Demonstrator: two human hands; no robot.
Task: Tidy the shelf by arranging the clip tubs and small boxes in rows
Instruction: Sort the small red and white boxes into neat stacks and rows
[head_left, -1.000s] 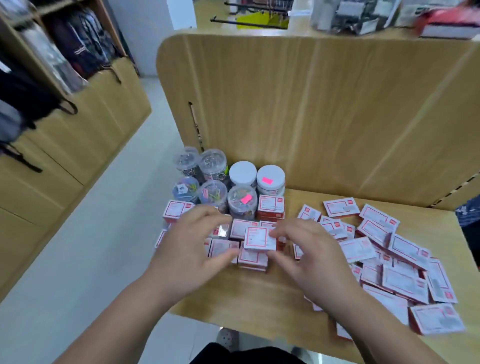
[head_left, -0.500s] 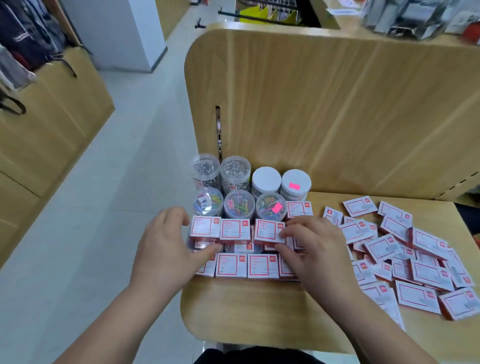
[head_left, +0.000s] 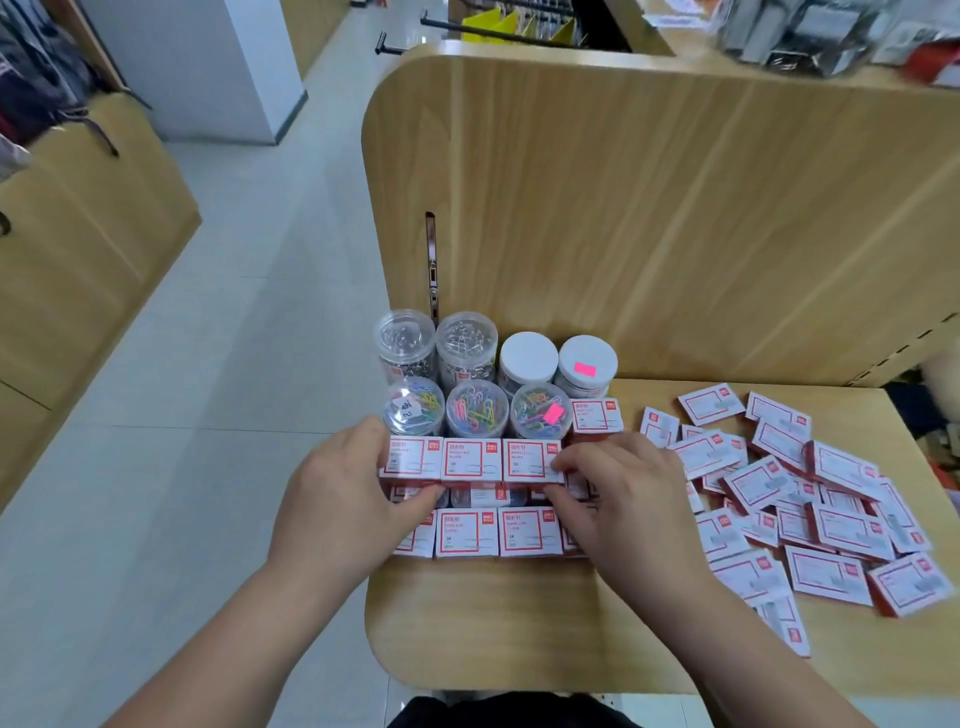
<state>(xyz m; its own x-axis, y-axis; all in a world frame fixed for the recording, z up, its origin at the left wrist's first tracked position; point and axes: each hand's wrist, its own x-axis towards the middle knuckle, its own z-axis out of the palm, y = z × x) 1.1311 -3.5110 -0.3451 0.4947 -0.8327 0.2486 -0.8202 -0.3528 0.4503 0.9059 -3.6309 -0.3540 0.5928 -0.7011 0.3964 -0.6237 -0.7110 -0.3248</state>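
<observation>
Several round clip tubs (head_left: 478, 408) stand in two rows at the back left of the wooden shelf (head_left: 493, 623). In front of them, small red-and-white boxes lie in rows. My left hand (head_left: 337, 493) and my right hand (head_left: 618, 499) squeeze a raised row of three boxes (head_left: 470, 460) from both ends, on top of a lower layer. Another row of boxes (head_left: 498, 532) lies nearer to me, between my hands. One more box (head_left: 596, 415) sits right of the front tubs.
A loose heap of the same boxes (head_left: 810, 499) covers the right half of the shelf. A tall wooden back panel (head_left: 675, 208) rises behind the tubs. The shelf's left edge drops to the tiled floor (head_left: 208, 415), with wooden cabinets (head_left: 78, 234) beyond.
The boxes between my hands went from a jumble to lined-up rows. Both hands now press the ends of the raised row of three. My view shifted left.
</observation>
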